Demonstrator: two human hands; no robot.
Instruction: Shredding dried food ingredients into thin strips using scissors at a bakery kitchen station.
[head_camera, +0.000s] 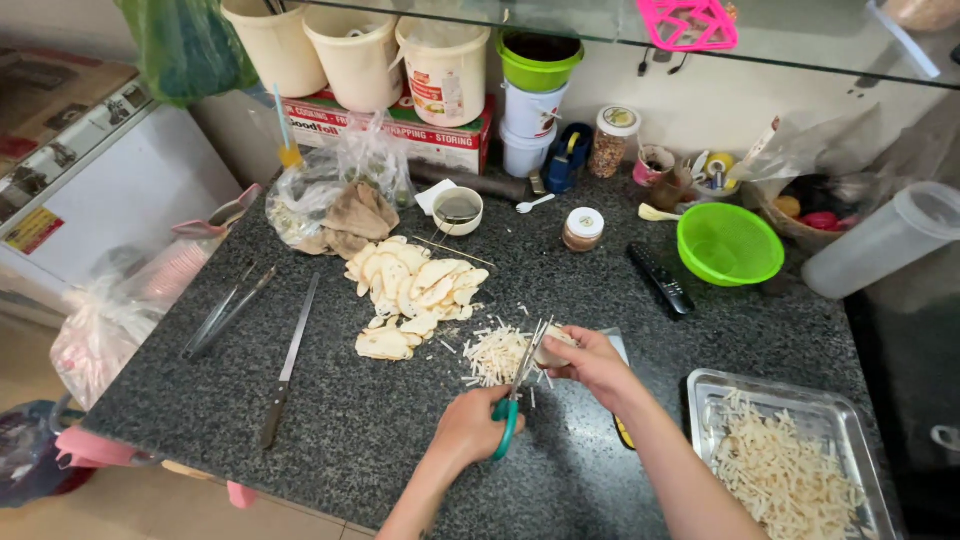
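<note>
At centre frame, my left hand (470, 425) clamps green-handled scissors (518, 390) while my right hand (592, 362) pinches a pale slice (552, 345) over cut strips (495, 355) on the granite counter (380, 420).

A dark speckled stone counter (360, 400) fills most of the view, its near edge running diagonally at the lower left. Behind it stands a pale wall (700, 110), and a glass shelf (800, 40) crosses above the counter's far side. To the left sits a white cabinet (130, 190). Below the counter's edge, a light tan floor (110, 510) shows. Soft, even light falls across everything, with only faint shadows.
</note>
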